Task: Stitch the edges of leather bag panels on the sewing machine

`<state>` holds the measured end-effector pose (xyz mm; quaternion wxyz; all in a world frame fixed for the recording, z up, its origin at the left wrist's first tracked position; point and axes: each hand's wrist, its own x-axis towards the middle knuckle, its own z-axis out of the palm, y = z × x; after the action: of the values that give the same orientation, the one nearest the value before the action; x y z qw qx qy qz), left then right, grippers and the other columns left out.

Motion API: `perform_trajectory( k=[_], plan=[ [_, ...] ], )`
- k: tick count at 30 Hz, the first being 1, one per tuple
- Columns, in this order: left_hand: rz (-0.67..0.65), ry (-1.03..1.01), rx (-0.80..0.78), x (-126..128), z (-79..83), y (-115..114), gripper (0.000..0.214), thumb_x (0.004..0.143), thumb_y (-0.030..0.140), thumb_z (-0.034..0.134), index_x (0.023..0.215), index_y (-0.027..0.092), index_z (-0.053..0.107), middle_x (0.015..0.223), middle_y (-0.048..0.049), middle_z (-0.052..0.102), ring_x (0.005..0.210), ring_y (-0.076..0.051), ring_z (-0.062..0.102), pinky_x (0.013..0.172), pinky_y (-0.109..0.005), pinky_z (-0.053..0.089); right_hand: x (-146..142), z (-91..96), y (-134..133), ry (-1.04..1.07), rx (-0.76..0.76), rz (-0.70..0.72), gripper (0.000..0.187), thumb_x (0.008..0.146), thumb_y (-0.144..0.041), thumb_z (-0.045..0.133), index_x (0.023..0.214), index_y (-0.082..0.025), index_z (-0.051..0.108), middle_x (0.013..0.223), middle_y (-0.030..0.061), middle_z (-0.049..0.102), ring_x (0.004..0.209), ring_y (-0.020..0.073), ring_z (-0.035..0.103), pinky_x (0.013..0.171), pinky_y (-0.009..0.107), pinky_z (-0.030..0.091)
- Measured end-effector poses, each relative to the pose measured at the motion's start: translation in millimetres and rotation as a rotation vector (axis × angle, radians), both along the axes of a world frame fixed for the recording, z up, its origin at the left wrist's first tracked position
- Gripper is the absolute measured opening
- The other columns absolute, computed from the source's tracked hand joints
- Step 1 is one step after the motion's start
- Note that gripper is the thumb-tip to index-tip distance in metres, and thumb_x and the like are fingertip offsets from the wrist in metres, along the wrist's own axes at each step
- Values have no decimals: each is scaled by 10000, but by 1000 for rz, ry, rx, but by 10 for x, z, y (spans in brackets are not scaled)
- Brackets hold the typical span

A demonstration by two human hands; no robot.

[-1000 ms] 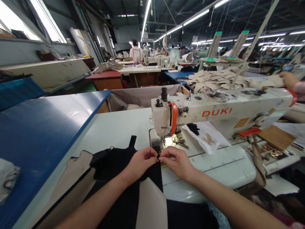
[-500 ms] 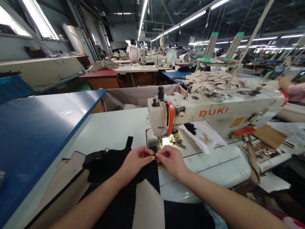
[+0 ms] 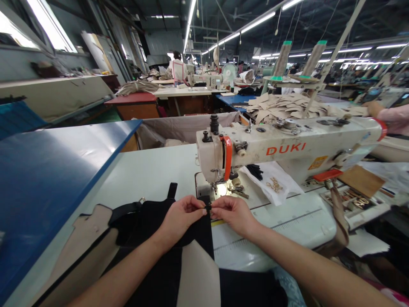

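My left hand (image 3: 182,216) and my right hand (image 3: 233,213) meet fingertip to fingertip, both pinching a small black piece (image 3: 208,208) at the top edge of a black fabric panel (image 3: 153,230). The panel lies on the white sewing table (image 3: 150,170), with a beige piece (image 3: 200,273) on top of it near me. Just beyond my fingers stands the needle area of a white DUKI sewing machine (image 3: 281,147). A black strap with a metal buckle (image 3: 128,208) runs off the panel's left side.
A white cloth with small gold metal parts (image 3: 275,184) lies under the machine arm. A tray of hardware (image 3: 354,200) is at the right. A blue table (image 3: 47,170) runs along the left. Stacked beige cut pieces (image 3: 284,106) lie behind the machine. Another person's hand (image 3: 372,108) is at far right.
My hands and the black piece have stayed pinched together in front of the needle; only the camera view has shifted slightly.
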<state>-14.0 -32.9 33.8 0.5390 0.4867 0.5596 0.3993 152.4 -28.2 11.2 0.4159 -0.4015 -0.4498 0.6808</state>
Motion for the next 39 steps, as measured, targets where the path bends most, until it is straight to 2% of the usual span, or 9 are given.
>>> perform_trajectory(
  k=[11, 17, 19, 22, 24, 27, 29, 33, 39],
  plan=[
    [-27, -34, -27, -6, -11, 8, 217, 516, 257, 747, 616, 164, 578, 731, 1, 649, 653, -132, 599, 680, -281, 494, -18, -9, 37, -68, 14, 14, 234, 574, -342, 727, 696, -173, 621, 625, -25, 628, 569, 134, 606, 625, 284, 489],
    [-53, 6, -6, -2, 8, 7, 217, 534, 273, 734, 644, 168, 578, 712, 2, 644, 661, -142, 601, 683, -281, 488, -35, 49, 35, -189, 26, 30, 39, 687, -196, 621, 676, -179, 588, 607, -47, 590, 539, 106, 581, 571, 240, 476],
    [-81, 59, 19, -2, 31, -4, 217, 575, 318, 707, 681, 174, 585, 693, 6, 637, 663, -150, 601, 680, -283, 491, -31, 67, 31, -221, 25, 23, 50, 704, -148, 593, 667, -179, 578, 581, -55, 573, 508, 93, 561, 530, 216, 455],
    [-105, 273, 144, -8, 50, -25, 195, 725, 382, 566, 765, 193, 591, 721, -5, 639, 714, -174, 606, 705, -300, 493, -5, 83, 5, -253, -2, 35, 90, 715, -104, 567, 660, -175, 562, 545, -58, 572, 452, 83, 540, 458, 190, 409],
    [-91, 539, 330, -14, 41, -32, 167, 785, 314, 483, 845, 204, 593, 856, -36, 653, 841, -205, 598, 799, -339, 475, 17, 91, -28, -272, -28, 58, 115, 721, -85, 550, 644, -171, 548, 520, -58, 569, 424, 77, 531, 427, 179, 387],
    [-130, 968, 569, -20, 20, -12, 228, 779, 171, 455, 961, 181, 593, 1061, -95, 618, 1027, -253, 524, 938, -395, 391, 36, 108, -85, -294, -77, 97, 148, 730, -65, 521, 624, -166, 531, 487, -60, 555, 403, 70, 527, 413, 168, 385],
    [-193, 1156, 583, -18, 23, 18, 258, 792, 133, 425, 990, 151, 589, 1069, -117, 605, 1031, -261, 506, 946, -399, 372, 32, 127, -112, -303, -114, 119, 154, 734, -57, 510, 625, -164, 528, 483, -61, 554, 407, 69, 538, 415, 163, 390],
    [-262, 1374, 514, -14, 69, 78, 217, 832, 165, 394, 922, 129, 588, 921, -121, 592, 889, -260, 524, 847, -387, 396, -2, 187, -148, -302, -191, 157, 143, 741, -67, 513, 631, -156, 528, 516, -46, 575, 450, 77, 579, 433, 160, 403],
    [-262, 1494, 542, -13, 82, 88, 211, 877, 262, 399, 850, 134, 564, 811, -111, 584, 823, -271, 524, 785, -383, 382, 2, 281, -279, -253, -271, 144, 80, 720, -108, 567, 661, -154, 537, 590, -24, 604, 602, 119, 638, 512, 195, 440]
  ],
)
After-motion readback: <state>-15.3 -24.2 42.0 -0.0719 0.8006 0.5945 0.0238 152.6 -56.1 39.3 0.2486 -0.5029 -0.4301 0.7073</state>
